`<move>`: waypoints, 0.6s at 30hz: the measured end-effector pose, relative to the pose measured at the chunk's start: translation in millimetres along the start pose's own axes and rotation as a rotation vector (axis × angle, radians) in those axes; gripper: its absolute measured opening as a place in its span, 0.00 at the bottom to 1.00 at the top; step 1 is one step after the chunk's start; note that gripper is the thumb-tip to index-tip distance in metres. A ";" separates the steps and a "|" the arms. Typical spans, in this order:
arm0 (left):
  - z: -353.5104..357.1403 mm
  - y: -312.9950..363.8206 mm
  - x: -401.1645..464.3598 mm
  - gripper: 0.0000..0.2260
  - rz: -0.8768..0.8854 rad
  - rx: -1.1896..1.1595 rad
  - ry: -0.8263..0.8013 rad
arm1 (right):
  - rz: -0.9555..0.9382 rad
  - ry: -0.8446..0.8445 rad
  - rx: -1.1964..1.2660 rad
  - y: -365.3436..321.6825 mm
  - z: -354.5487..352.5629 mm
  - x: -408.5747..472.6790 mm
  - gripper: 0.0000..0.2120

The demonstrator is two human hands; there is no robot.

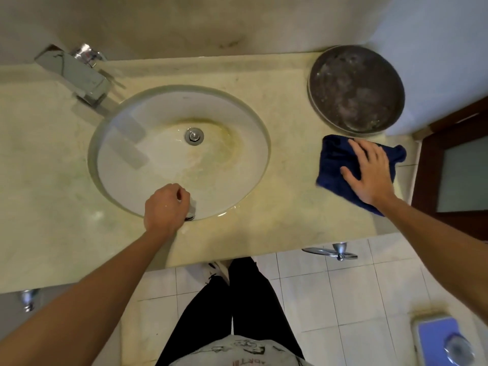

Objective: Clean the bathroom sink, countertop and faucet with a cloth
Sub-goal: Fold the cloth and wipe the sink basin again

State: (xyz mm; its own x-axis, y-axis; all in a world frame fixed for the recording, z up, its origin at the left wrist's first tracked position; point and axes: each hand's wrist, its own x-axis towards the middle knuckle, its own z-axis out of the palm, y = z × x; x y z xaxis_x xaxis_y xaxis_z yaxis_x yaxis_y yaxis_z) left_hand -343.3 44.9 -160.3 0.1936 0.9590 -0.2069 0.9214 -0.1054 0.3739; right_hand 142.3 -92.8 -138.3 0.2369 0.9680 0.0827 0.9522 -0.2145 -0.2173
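Cloth: dark blue terry cloth (335,165), flat on cream marble countertop (285,207), 3 o'clock of oval white sink (158,159).
Right hand (369,173): fingers spread, pressing cloth.
Left hand (165,207): clenched around chrome faucet (190,210), sink's 6 o'clock rim.

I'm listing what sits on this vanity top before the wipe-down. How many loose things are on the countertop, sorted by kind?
Cloth: 1, the dark blue cloth under the flat right hand.
Round metal pan: 1, the pan in the back corner.
Small item: 1, gripped by the left hand at the sink rim; mostly hidden, so its kind is unclear.
Total: 3
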 end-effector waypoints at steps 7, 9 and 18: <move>-0.8 2.9 0.7 0.14 0.003 -0.007 -0.002 | 0.314 0.101 -0.039 -13.4 9.0 -39.1 0.30; -1.5 4.8 -0.8 0.14 0.000 -0.011 0.000 | 0.458 0.142 -0.060 -35.7 17.3 -53.2 0.30; -4.9 6.9 -2.1 0.15 -0.011 -0.004 -0.008 | 0.646 0.157 -0.125 -182.8 57.4 -34.0 0.33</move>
State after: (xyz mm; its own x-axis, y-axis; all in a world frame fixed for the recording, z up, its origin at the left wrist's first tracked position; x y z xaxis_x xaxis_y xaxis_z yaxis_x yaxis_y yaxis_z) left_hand -339.0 43.5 -152.8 0.1858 0.9579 -0.2187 0.9222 -0.0932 0.3753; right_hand -50.9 -79.0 -157.2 0.7822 0.6120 0.1166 0.6229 -0.7663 -0.1572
